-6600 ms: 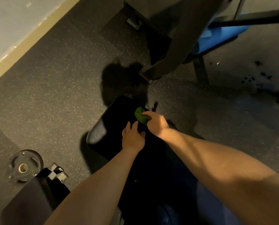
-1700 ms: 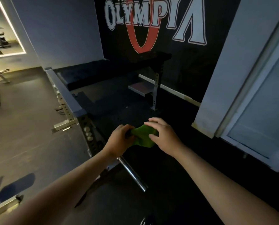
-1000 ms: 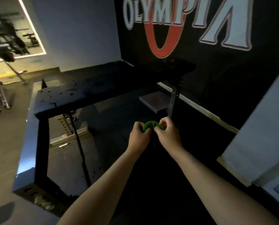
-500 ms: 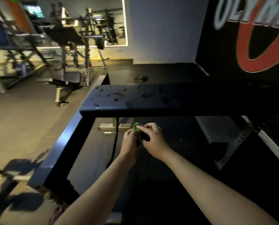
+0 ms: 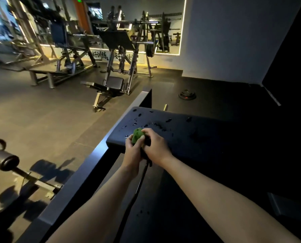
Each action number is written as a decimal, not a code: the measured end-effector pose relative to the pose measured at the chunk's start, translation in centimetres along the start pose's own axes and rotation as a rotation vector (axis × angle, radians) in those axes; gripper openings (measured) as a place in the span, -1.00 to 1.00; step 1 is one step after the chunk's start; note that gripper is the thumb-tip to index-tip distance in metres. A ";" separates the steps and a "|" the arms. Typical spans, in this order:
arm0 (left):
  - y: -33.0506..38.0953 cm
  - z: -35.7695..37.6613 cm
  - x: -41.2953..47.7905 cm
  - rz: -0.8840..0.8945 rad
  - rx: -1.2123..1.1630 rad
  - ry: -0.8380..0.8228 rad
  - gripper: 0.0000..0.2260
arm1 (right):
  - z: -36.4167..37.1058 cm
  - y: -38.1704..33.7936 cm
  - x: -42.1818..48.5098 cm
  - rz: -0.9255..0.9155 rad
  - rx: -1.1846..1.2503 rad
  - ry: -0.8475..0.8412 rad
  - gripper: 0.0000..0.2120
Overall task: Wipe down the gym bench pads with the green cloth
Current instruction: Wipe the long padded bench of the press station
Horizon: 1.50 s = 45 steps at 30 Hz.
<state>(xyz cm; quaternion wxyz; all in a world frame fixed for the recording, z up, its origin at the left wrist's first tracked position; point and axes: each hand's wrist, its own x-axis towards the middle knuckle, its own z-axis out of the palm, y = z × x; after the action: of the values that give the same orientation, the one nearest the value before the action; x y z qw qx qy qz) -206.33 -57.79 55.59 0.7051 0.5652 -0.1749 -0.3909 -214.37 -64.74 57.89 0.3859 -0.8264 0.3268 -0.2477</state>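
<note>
Green cloth (image 5: pixel 137 136); black bench pad (image 5: pixel 177 135) speckled with dark glossy wet spots.

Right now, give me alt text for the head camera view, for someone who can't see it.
The left hand and right hand hold a bunched green cloth at one end of a black bench pad dotted with wet-looking spots. Weight machines and a wall mirror fill the dim background.

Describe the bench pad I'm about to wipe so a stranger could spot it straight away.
From the lit wall mirror, come forward past the machines to the dark raised frame. The pad is the flat black one there, by the left hand and right hand holding the cloth. Its top alone is spattered with drops.
</note>
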 end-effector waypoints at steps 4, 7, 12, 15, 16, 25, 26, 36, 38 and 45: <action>0.7 -2.5 5.3 0.084 0.116 0.102 -0.67 | 1.3 0.5 5.2 0.008 0.077 -0.171 -0.61; 1.1 -4.0 9.5 0.134 0.256 0.212 -0.67 | 2.9 1.6 9.8 0.009 0.049 -0.226 -0.63; 2.9 -4.3 16.6 0.232 0.444 0.386 -0.66 | 4.8 4.1 17.7 0.033 -0.074 -0.247 -0.59; 3.7 -4.0 21.6 0.276 0.598 0.435 -0.60 | 4.9 6.0 22.6 0.060 -0.135 -0.276 -0.55; 3.8 -4.0 23.2 0.285 0.678 0.444 -0.58 | 4.7 6.7 24.1 0.075 -0.153 -0.267 -0.53; 2.3 -5.6 33.4 0.135 0.921 0.385 -0.56 | 5.9 10.5 33.2 0.136 -0.337 -0.324 -0.45; 2.2 -5.5 34.2 0.117 0.930 0.358 -0.56 | 6.1 10.5 33.8 0.132 -0.364 -0.324 -0.46; 2.1 -5.1 43.5 0.028 0.854 0.113 -0.55 | 8.4 11.2 37.3 0.235 -0.574 -0.237 -0.61; 1.4 -5.1 44.5 0.011 0.841 0.010 -0.62 | 9.1 11.0 37.3 0.251 -0.615 -0.225 -0.58; 1.1 -6.0 44.0 0.003 0.903 0.023 -0.80 | 10.3 9.5 38.0 0.327 -0.707 -0.188 -0.63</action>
<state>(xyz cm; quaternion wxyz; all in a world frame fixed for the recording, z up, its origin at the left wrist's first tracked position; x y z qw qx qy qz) -173.99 -86.75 46.26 0.3902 0.8204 -0.3208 -0.2679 -185.70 -92.28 50.28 0.1402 -0.8644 0.4823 0.0215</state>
